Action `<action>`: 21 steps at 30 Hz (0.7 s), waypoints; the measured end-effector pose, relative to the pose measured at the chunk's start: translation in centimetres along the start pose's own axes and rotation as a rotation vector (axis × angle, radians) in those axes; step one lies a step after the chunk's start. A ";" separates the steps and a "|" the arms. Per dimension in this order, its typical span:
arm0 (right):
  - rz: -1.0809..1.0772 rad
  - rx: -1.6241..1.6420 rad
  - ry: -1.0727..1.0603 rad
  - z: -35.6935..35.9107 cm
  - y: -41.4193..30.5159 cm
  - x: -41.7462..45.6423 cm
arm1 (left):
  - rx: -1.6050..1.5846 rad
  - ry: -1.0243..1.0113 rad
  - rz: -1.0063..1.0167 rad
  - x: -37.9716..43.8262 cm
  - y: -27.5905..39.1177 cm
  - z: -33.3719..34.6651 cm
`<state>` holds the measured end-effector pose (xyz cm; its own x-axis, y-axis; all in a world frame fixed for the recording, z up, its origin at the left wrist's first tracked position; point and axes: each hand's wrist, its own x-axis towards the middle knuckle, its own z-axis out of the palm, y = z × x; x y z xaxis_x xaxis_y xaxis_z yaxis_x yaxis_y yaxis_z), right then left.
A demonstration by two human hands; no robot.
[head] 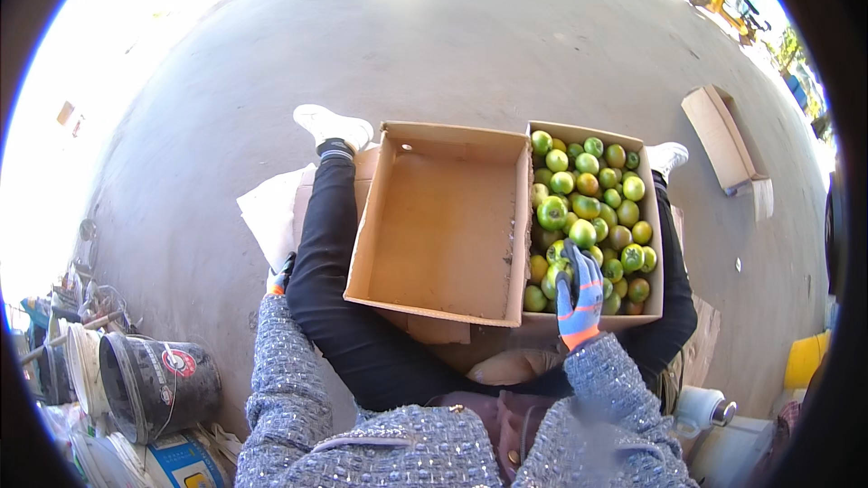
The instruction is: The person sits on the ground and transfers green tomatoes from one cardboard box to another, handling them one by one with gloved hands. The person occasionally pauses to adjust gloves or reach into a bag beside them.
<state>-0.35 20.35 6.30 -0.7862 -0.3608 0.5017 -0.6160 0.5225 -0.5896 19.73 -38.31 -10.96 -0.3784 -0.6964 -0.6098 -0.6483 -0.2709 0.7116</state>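
Note:
Two open cardboard boxes stand side by side between my outstretched legs. The left cardboard box (441, 237) holds nothing but some dark specks along its right side. Green tomatoes (586, 207), some tinged orange or brown, fill the right cardboard box (652, 217). My right hand (580, 291), in a grey and blue glove with an orange cuff, reaches over the lower left part of the tomatoes; its fingers touch or lie just above them, and its grip is hidden. My left hand (279, 278), gloved too, is down beside my left thigh, mostly hidden, by a pale sheet (271, 210).
A black bucket (163, 379) lies tipped among other buckets at the lower left. An open narrow cardboard box (722, 139) is on the concrete floor at the right. At the lower right are a white bottle or jug (697, 407) and a yellow container (805, 359).

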 end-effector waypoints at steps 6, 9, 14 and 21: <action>0.022 0.043 -0.009 1.1 0.0 0.2 | -0.042 -0.135 0.325 2.5 -0.1 -2.9; 0.098 0.034 -0.012 0.4 0.5 -0.2 | -0.071 -0.222 0.308 1.1 4.5 3.3; 0.095 0.015 -0.071 0.4 -0.3 0.1 | 0.019 -0.018 0.133 1.8 3.2 1.6; 0.009 0.005 -0.026 0.9 0.2 -0.4 | 0.121 0.068 0.329 6.3 -0.5 0.0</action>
<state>-0.23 19.89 5.40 -0.7926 -0.3761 0.4800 -0.6093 0.5217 -0.5972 17.69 -42.56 -15.17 -0.5379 -0.7769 -0.3274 -0.5740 0.0531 0.8171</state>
